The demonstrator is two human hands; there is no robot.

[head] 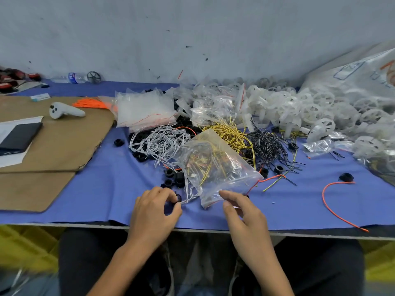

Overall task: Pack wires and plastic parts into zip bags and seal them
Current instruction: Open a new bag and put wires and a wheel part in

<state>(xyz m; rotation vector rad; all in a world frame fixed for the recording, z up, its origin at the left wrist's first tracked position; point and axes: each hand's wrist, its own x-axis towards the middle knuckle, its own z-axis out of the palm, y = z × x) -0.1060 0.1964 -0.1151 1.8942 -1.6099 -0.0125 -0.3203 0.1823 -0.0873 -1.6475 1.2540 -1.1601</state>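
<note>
Blue cloth (102, 189) covers the table (299, 233), and a grey wall (192, 28) stands behind it.

A clear zip bag (215, 165) lies in the middle of the table, near the front edge. It leans on the piles behind it. It has yellow, grey and black wires inside.

The right hand (241, 212) holds the near edge of the zip bag between its thumb and a finger. The left hand (154, 212) is just beside the bag's near corner, on the left. Its fingers are curled, and they pinch a small black ring (177, 198). The ends of some grey wire lie right by that ring.

Behind the bag are three piles: grey wires (158, 142), yellow wires (230, 133) and black wires (269, 146). A heap of black rings (173, 178) sits between the grey wires and the left hand. A stack of empty bags (145, 110) lies farther back. Lots of white wheels (310, 107) fill the right side. A long orange wire (333, 201) curls alone at the front right.

On the left is brown cardboard (53, 146). A white controller (64, 111) and a bunch of orange wires (92, 102) rest on it. A water bottle (72, 77) lies by the wall.
</note>
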